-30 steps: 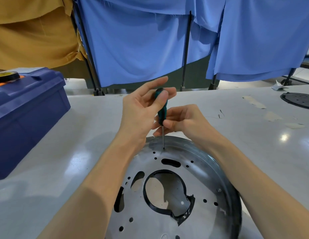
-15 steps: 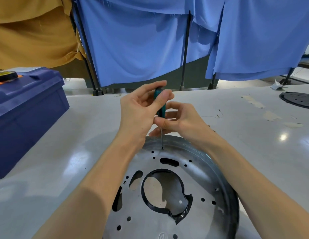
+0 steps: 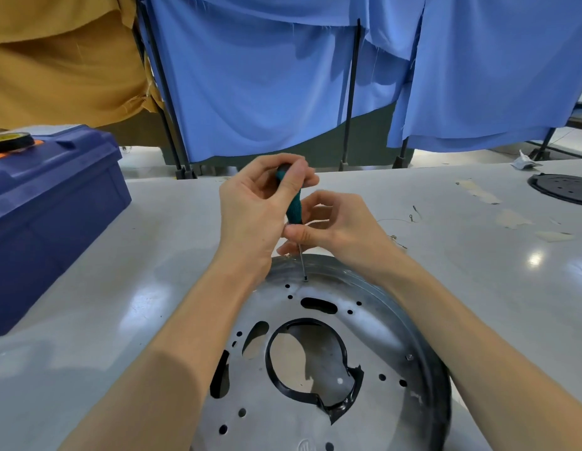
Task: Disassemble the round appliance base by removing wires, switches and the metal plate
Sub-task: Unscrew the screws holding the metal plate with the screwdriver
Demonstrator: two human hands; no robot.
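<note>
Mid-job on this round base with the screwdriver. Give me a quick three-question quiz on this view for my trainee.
1. True or false: both the left hand and right hand hold the screwdriver.
2. The screwdriver tip sits on the metal plate: A) near its far rim B) in its centre hole C) near its near rim.
3. Fill in: the toolbox is ___ in colour.
Key: 1 true; 2 A; 3 blue.

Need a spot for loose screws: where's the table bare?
Bare table between the blue toolbox and the round base; also right of the base, nearer you. Crowded far right: tape scraps, wire bits, black disc.
</note>
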